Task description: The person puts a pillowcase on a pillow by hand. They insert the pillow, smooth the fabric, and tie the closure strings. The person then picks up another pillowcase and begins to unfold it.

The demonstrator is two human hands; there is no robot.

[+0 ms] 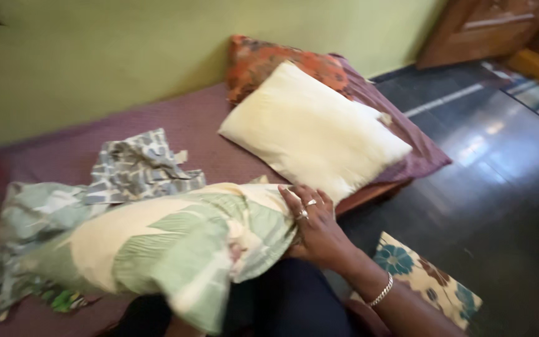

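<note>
My right hand, with rings and a bracelet, presses flat against the open end of a pillow in a green and cream leaf-print cover that lies across my lap. The fingers are spread on the fabric, not closed around it. My left hand is out of view, hidden under or behind the pillow. A bare cream pillow lies just beyond my right hand on the maroon mattress.
An orange patterned pillow lies behind the cream one against the green wall. A crumpled blue-grey patterned cloth lies on the mattress. A floral cushion rests on the dark shiny floor at right. A wooden door stands at top right.
</note>
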